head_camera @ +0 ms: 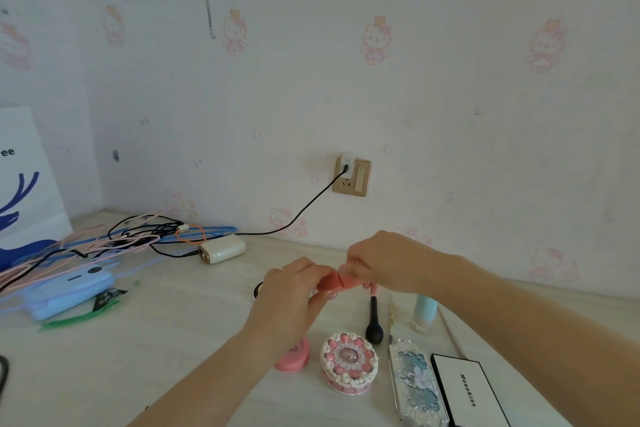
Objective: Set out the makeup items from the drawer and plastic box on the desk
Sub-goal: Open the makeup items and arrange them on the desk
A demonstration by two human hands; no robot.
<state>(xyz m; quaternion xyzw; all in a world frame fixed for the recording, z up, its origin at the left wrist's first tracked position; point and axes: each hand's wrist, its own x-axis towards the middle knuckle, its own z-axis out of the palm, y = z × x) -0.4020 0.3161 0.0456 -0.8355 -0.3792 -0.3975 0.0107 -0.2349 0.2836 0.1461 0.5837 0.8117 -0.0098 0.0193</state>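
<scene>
Nearest the camera, a black palette [467,392] is laid at the desk [166,340] edge, just beside a blue case [417,381]. Left of these, a cake-shaped compact [348,366] and a pink compact [294,355] are set, the latter partly hidden by the left forearm. A black brush [374,321] and a pale tube [424,312] are placed behind. Above the desk, coral sponges [334,281] are pinched by both the left hand [289,291] and the right hand [384,262], fingers curled round them.
</scene>
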